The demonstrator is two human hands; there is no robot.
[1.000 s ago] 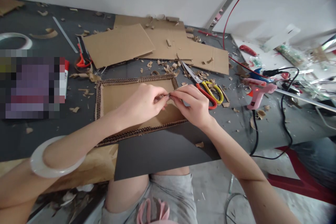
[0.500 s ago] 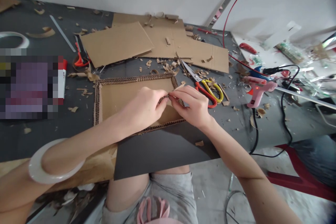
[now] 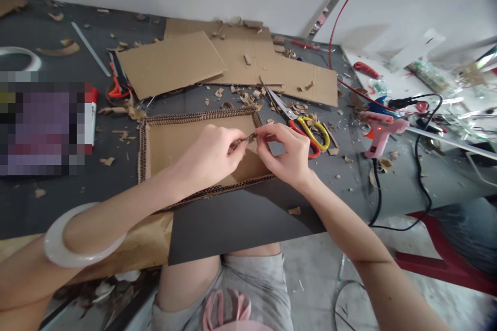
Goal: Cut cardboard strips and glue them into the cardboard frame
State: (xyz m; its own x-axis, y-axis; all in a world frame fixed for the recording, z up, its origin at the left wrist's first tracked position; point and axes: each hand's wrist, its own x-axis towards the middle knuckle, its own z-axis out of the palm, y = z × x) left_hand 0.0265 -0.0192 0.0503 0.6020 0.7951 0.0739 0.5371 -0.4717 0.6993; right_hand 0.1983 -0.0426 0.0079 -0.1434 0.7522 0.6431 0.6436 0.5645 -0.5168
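Over the right half of a shallow cardboard tray with corrugated walls, both hands meet on a small strip of corrugated cardboard. My left hand, closed, pinches the strip's left part, and most of that part is hidden in the fingers. My right hand pinches the strip's right end between thumb and fingertips. Just beyond my right hand lie scissors with one red and one yellow handle, blades partly spread. The tray rests flat on the dark tabletop.
Cardboard sheets lie at the back, with scraps strewn around them. A pink glue gun with its cable stands right. Left are a red-handled cutting tool, a marker and a tape roll. A red stool is lower right.
My right hand has shifted slightly right, its fingers now more curled, and more of the cardboard strip shows between the hands. My left hand stays nearly in place.
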